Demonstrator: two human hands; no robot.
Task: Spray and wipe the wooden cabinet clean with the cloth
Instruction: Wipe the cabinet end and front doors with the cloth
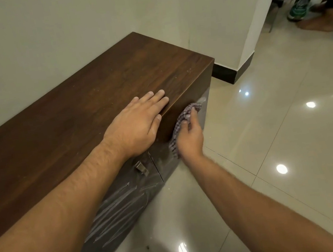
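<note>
Shoes (298, 6) beyond wall corner (244, 58)

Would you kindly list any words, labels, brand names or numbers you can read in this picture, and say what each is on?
None can be read: the cabinet, cloth, wall and floor tiles show no text.
The shoes in the far corner are too blurred to tell.

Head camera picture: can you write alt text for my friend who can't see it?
A person's right hand presses a grey cloth against the front of a dark wooden cabinet, while the left hand rests flat on its top. Streaks show on the door below.
</note>
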